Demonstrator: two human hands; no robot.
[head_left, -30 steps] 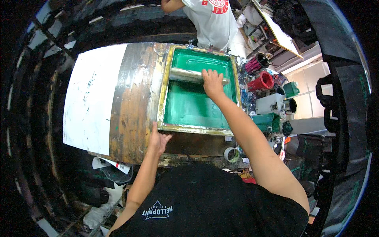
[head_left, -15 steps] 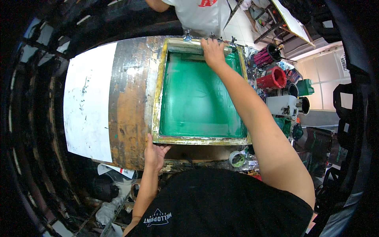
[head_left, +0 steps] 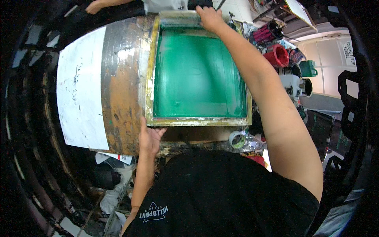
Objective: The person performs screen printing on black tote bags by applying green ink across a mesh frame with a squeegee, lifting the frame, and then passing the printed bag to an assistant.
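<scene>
A screen printing frame (head_left: 152, 75) lies on the worn board, its mesh (head_left: 197, 75) covered in green. My right hand (head_left: 211, 19) reaches over the far side of the frame, fingers bent down across its rim; their tips are partly hidden. At the near left corner of the frame is my left hand (head_left: 149, 138). Its thumb points up along the frame's left side, and its other fingers spread out below the near edge, touching the corner without a visible closed grip.
A white sheet (head_left: 81, 87) covers the board's left end, beside bare scuffed wood (head_left: 120, 91). Ink pots, one red (head_left: 276, 55), and a white jug (head_left: 290, 85) stand to the right. A tape roll (head_left: 237, 139) sits near the front edge. Another person's hand (head_left: 94, 6) shows at the far left.
The whole view has shifted, so board and frame appear higher. Both my hands stay at the frame. The person opposite has moved left, with an arm stretched out.
</scene>
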